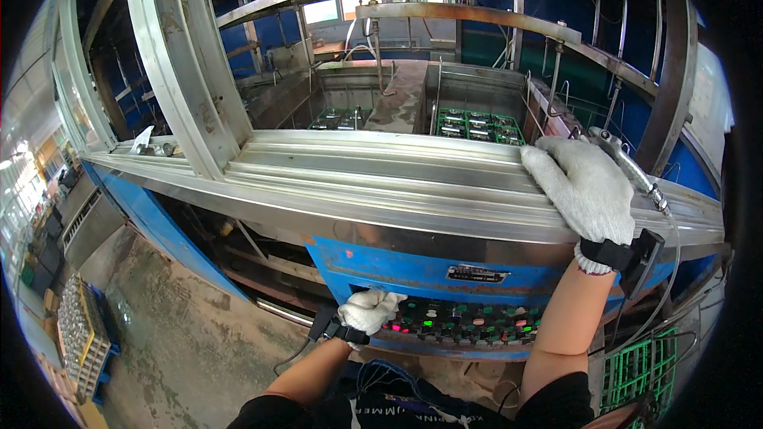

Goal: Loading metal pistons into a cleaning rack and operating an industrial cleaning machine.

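Note:
My left hand, in a white knit glove, is at the left end of a control panel with rows of knobs and lit red and green buttons. Its fingers look curled together at the panel; what they touch or hold is hidden. Higher up on the right, my gloved right hand lies palm down on a wide metal rail, thumb apart from the fingers and nothing visibly held. Just beyond its fingers a metal spray gun with a hose rests along the rail.
Behind the rail are open tanks; green racks with metal parts sit in the right one. A thick metal post rises at left. Hanging bars cross above. A loaded crate stands on the floor at left, a green rack at lower right.

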{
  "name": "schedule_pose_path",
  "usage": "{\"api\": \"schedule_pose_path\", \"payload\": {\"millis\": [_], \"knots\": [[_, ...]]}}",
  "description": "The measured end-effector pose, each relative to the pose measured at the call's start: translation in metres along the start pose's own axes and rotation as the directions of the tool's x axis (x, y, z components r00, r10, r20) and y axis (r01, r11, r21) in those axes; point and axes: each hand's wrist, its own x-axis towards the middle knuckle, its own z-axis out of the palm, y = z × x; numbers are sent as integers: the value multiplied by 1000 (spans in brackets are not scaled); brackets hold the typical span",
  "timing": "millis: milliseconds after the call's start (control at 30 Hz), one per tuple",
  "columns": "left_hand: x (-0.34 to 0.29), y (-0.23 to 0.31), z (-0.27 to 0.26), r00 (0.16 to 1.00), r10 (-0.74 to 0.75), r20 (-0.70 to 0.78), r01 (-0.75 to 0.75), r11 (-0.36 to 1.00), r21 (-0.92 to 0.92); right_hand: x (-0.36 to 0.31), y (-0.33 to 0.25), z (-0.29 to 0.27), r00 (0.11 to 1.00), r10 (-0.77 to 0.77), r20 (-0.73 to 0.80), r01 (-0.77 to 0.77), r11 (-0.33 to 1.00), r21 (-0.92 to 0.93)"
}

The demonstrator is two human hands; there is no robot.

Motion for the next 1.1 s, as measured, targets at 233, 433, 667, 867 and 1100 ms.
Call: {"api": "schedule_pose_path", "payload": {"millis": [233,433,667,867,1100], "knots": [[0,3,2,998,66,-22,-65,998,12,0,1,1,1000,-12,-4,12,1000,-11],[4,-16,3,996,92,-8,-92,982,-166,0,0,3,999,-8,-43,8,1000,8],[10,-17,1,995,15,101,-8,998,-70,-1,3,3,998,-23,-55,22,1000,-8],[18,-43,1,981,193,-17,-194,981,-18,0,0,4,998,-23,-62,23,1000,4],[10,-26,1,987,160,5,-158,982,-106,0,2,6,997,-30,-65,31,999,10]]}}
